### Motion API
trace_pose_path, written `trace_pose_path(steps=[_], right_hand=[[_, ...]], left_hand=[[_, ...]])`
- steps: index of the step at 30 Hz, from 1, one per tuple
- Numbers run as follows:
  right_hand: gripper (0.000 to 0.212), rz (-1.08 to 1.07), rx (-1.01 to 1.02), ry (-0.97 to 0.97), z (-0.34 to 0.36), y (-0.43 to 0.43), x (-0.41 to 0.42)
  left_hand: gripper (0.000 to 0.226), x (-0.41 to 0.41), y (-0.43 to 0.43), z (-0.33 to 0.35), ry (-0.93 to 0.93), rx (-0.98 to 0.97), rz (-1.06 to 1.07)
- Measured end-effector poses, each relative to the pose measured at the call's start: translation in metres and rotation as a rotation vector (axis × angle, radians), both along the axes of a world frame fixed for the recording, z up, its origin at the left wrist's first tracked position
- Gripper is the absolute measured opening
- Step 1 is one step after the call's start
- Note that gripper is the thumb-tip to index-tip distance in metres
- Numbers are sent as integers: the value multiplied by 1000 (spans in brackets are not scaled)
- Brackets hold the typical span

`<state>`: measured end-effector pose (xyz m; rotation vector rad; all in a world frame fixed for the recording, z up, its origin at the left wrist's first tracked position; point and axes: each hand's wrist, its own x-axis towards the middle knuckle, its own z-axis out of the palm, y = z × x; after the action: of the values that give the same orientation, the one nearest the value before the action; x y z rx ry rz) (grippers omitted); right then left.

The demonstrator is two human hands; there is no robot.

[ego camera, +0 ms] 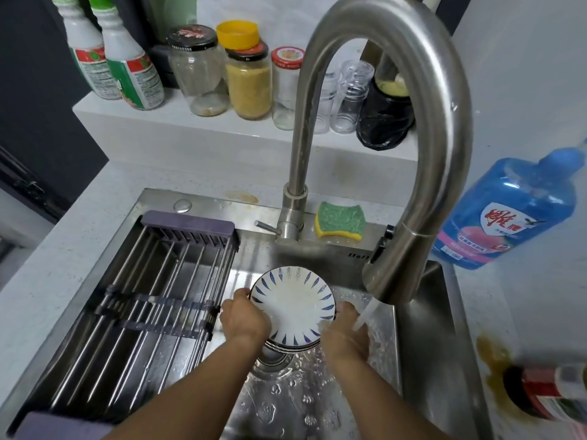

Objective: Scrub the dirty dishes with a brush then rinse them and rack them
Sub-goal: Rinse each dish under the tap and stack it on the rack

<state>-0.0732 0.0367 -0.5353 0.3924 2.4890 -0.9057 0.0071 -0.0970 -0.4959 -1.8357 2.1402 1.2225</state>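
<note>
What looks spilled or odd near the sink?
A brown stain is smeared on the counter right of the sink, beside a bottle that seems to lie on its side; it looks like a spill.

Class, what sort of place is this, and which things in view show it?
Most likely a home kitchen: a steel sink with a running faucet, a dish rack set over it, and food jars on the ledge behind.

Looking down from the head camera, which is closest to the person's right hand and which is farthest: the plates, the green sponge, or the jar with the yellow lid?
From the right hand:
1. the stack of plates, gripped by it, just to its left.
2. the green sponge, behind, on the back rim of the sink.
3. the yellow-lidded jar, up on the back shelf.
</note>
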Motion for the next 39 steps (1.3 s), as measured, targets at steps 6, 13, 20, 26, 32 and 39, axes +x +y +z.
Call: trace_pose_path(steps=[6,13,20,26,32,39], right_hand=[[14,-5,-136,-181,-2,-5,-4],[45,-10,-203,-219,11,11,-3],[24,64,-58,-94,22,8,10],[22,140,-23,-174,20,11,19],[45,-54,-223,-293,-2,16,6],[38,62,-108,-283,18,9,3]], left_hand=[[36,-1,-4,-6,-53,66,4],[34,1,-15,-20,41,178,119],[32,18,-5,-2,255,278,233],[29,27,-5,8,433,371,336],[26,36,7,37,660,751,353],[25,50,1,37,713,850,265]])
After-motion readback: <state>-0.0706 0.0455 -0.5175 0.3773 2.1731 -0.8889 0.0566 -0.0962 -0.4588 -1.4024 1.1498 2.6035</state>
